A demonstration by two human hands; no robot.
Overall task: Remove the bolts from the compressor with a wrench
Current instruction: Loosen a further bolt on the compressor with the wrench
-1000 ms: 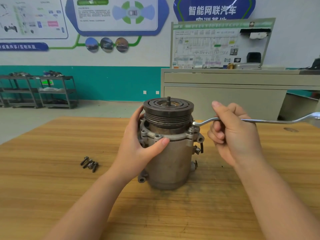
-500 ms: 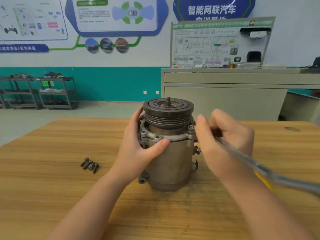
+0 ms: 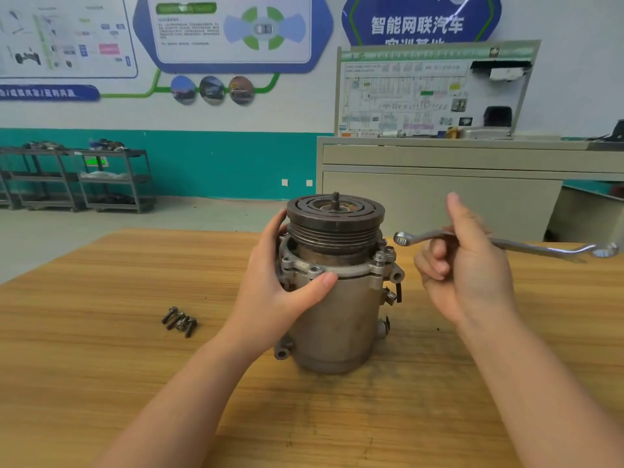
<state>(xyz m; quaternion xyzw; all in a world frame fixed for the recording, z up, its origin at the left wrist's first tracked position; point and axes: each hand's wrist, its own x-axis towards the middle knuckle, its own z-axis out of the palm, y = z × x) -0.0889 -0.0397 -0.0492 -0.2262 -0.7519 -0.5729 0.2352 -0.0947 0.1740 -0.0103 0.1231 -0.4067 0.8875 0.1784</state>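
Four loose bolts [image 3: 179,321] lie on the wooden table [image 3: 84,383]. My left hand [image 3: 280,288] grips the upright compressor [image 3: 334,285]; my right hand [image 3: 469,265] holds the ring wrench [image 3: 499,244] just clear of the flange bolt [image 3: 388,254], still seated, so I'd say one is left.

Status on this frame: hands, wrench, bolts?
Left hand grips compressor. Right hand holds wrench, ring end off the bolt. Four bolts out. Nothing blocking.

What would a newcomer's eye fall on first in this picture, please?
Probably the grimy compressor standing upright mid-table, gripped by the left hand. Next, the shiny wrench held by the right hand just right of it, its ring end off the bolts. Loose bolts lie on the table, left.
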